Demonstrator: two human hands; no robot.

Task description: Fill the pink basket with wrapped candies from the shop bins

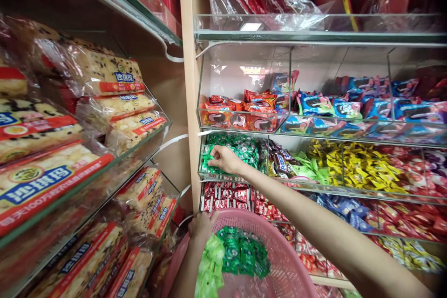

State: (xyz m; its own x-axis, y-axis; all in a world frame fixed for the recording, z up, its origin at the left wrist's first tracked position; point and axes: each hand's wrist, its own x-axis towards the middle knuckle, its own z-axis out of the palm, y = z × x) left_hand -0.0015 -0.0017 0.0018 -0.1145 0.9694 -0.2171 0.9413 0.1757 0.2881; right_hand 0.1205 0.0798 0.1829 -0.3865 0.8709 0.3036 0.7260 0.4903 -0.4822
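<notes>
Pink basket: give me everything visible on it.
The pink basket looks like plastic: a round, open-topped tub with a smooth rim and walls pierced with many small holes. It sits mouth up in front of the candy shelves, its near side cut off by the picture's bottom edge. Inside lie dark green packets and, to their left, light green ones. The left hand grips its far-left rim. What supports it underneath isn't visible.

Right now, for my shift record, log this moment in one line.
left hand: on pink basket rim | right hand: at shelved green packets
</notes>
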